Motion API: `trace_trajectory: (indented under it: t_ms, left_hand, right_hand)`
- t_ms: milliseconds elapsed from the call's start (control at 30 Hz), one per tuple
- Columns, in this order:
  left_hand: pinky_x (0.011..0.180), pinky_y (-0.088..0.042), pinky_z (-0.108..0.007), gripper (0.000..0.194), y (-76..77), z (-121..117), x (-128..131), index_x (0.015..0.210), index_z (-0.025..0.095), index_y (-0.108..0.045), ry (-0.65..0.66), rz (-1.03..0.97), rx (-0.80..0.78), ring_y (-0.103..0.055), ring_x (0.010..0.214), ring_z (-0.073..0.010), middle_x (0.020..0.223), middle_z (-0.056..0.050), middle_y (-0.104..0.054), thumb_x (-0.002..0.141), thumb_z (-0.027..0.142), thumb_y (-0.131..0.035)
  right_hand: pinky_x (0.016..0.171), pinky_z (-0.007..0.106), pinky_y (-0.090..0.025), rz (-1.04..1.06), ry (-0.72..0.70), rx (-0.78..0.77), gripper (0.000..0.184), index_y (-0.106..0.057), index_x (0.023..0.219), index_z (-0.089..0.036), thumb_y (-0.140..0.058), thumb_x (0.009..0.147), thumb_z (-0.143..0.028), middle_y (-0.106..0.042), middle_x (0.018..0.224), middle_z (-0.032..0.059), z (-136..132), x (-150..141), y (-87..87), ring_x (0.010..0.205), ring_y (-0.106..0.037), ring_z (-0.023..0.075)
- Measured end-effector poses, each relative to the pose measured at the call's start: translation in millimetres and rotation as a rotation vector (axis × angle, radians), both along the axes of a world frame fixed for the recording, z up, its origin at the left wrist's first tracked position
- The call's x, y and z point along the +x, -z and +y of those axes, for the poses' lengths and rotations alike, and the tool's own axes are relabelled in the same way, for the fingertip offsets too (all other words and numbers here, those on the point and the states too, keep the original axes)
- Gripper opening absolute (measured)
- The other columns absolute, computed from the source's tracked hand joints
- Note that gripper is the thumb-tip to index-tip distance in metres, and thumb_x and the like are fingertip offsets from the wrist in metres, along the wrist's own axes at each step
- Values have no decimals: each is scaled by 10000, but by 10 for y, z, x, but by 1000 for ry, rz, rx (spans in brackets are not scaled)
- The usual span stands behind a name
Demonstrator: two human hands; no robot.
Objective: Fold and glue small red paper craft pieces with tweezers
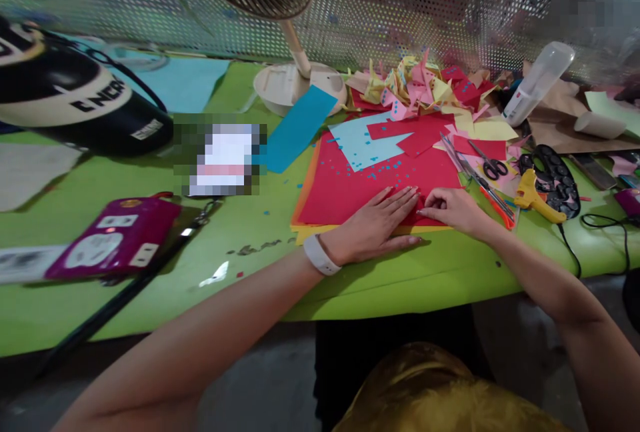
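My left hand lies flat with fingers stretched out, pressing on a red paper sheet that tops a stack of coloured sheets on the green table. A white band sits on that wrist. My right hand is curled, its fingertips pinched against the red paper right beside my left fingertips. What the fingers pinch looks like a small fold of the red paper. Small blue paper bits are scattered on the sheet.
Scissors, a yellow glue gun and a ruler lie right of the stack. A pile of folded paper pieces, a fan base, a blue strip, a helmet and a magenta pouch are also on the table.
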State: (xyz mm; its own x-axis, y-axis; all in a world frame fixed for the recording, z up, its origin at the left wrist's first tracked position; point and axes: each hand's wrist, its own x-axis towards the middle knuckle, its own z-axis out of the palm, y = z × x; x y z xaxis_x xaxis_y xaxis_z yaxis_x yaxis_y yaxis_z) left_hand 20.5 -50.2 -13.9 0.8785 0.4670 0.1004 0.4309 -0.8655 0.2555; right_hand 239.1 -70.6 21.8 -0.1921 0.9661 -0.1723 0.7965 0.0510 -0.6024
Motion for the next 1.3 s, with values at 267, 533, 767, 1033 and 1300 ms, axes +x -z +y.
trace_trajectory:
  t_ms: [267, 533, 767, 1033, 1300]
  left_hand:
    - [1135, -373, -482, 440, -41, 26, -26, 1338, 166, -538, -84, -211, 164, -537, 1296, -255, 1392, -138, -582, 1013, 420, -382]
    - [1070, -472, -452, 292, -21, 35, -33, 1161, 182, -641, -40, -242, 202, -660, 1107, -211, 1193, -96, -707, 1001, 309, -432]
    - [1028, -508, -419, 323, -37, 16, -24, 1164, 179, -651, -28, -232, 258, -656, 1110, -218, 1199, -102, -705, 1003, 361, -439]
    - [1036, -494, -451, 337, -58, -32, -24, 1229, 191, -637, 43, -179, 322, -625, 1137, -232, 1221, -105, -683, 1011, 302, -405]
    - [970, -517, -442, 353, -78, -125, 8, 1169, 147, -654, 11, -131, 378, -636, 1031, -254, 1105, -127, -687, 996, 369, -442]
  right_hand:
    - [616, 232, -382, -82, -5, 9, 69, -669, 835, -197, -680, 821, -263, -718, 785, 2, -10, -26, -29, 683, -607, 119]
    - [610, 239, -387, -103, -1, 21, 94, -690, 826, -204, -630, 832, -277, -730, 790, 12, -25, -49, -64, 692, -617, 129]
    - [627, 249, -392, -156, 40, 22, 74, -683, 807, -207, -631, 798, -260, -741, 816, 14, -17, -91, -43, 734, -642, 147]
    - [625, 257, -386, -194, 58, 37, 119, -682, 854, -212, -609, 853, -306, -751, 846, 29, -11, -95, -20, 776, -662, 165]
    - [621, 261, -379, -195, 64, 53, 139, -656, 864, -208, -604, 887, -335, -745, 841, 39, -20, -116, -9, 783, -662, 173]
